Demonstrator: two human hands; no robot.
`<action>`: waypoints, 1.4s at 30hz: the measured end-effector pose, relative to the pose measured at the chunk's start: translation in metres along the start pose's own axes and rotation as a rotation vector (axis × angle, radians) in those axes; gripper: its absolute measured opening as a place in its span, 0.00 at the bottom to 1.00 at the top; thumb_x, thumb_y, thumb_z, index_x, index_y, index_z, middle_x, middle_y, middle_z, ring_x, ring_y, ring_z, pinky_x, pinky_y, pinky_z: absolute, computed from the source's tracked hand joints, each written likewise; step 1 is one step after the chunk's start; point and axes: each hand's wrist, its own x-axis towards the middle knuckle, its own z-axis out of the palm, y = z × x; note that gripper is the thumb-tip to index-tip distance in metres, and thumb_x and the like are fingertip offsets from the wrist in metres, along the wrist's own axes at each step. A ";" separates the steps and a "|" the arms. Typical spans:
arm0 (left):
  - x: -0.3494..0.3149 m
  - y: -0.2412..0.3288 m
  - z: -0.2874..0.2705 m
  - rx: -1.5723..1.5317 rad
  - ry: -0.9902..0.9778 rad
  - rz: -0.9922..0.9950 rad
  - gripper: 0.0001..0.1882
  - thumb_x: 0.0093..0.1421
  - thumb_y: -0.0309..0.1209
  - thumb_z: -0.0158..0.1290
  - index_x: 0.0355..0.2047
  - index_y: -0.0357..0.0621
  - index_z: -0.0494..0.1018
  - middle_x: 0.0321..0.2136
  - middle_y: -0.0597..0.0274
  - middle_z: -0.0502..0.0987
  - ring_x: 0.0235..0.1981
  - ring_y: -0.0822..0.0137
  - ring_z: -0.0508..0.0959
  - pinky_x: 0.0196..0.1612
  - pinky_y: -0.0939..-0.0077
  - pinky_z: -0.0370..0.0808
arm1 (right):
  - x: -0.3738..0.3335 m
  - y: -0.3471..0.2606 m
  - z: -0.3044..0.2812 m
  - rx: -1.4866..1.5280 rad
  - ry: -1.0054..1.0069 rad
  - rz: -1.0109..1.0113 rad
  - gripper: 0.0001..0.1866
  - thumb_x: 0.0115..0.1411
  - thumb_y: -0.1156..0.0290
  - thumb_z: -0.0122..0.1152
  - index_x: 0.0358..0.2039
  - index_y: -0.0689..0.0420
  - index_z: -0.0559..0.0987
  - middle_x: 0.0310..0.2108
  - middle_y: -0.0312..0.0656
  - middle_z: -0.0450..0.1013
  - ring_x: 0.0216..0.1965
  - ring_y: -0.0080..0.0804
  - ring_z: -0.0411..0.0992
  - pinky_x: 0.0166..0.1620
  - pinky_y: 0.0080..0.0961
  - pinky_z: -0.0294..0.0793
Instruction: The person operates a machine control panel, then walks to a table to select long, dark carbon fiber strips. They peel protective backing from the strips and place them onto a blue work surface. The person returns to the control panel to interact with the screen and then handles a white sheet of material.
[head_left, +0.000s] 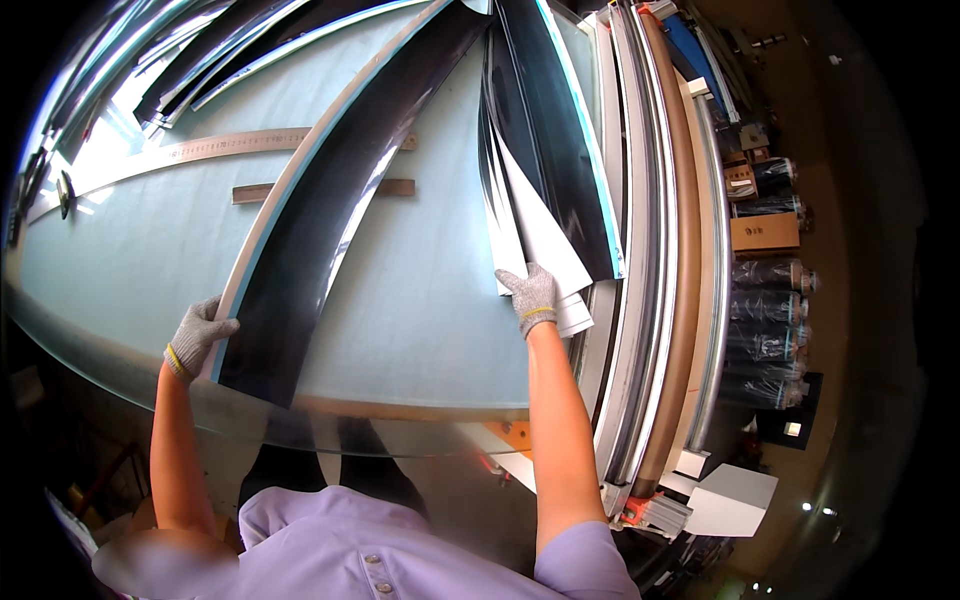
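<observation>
My left hand point(198, 335), in a grey knit glove, pinches the near left corner of a long, glossy black strip of film point(310, 230) with a light blue and pale edge. The strip runs away from me, curving to the far middle of the glass-topped table point(400, 310). My right hand point(535, 298), gloved alike, is closed on the near ends of several white-faced strips point(540, 215). These fan out beside more dark strips point(555, 130) at the table's right side. Its fingertips are partly hidden by the strips.
A long metal ruler point(220, 148) and a short flat bar point(258, 193) lie beneath the black strip. More dark strips point(220, 60) are piled far left. Along the right edge runs a machine with long rollers point(660, 250). Beyond it stand plastic-wrapped rolls point(765, 305) and a cardboard box point(765, 232).
</observation>
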 end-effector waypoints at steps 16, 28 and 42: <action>0.006 -0.004 -0.006 0.076 -0.021 0.064 0.25 0.54 0.27 0.61 0.53 0.30 0.74 0.34 0.73 0.75 0.34 0.81 0.71 0.42 0.82 0.70 | -0.031 0.029 0.036 0.027 0.224 -0.084 0.14 0.58 0.66 0.68 0.28 0.67 0.81 0.23 0.42 0.78 0.30 0.27 0.75 0.38 0.26 0.75; -0.013 -0.042 0.045 -0.138 -0.187 0.115 0.25 0.65 0.33 0.56 0.57 0.26 0.70 0.43 0.60 0.79 0.42 0.74 0.75 0.49 0.76 0.73 | -0.255 -0.052 0.167 0.093 0.195 -0.046 0.24 0.54 0.64 0.73 0.47 0.62 0.75 0.38 0.46 0.74 0.39 0.39 0.73 0.44 0.37 0.75; -0.009 -0.069 0.025 -0.270 -0.286 -0.099 0.21 0.62 0.28 0.56 0.54 0.32 0.71 0.42 0.54 0.80 0.41 0.65 0.80 0.48 0.68 0.78 | -0.275 -0.058 0.197 0.344 -0.142 0.063 0.20 0.64 0.61 0.61 0.49 0.63 0.77 0.36 0.54 0.75 0.40 0.53 0.71 0.50 0.42 0.69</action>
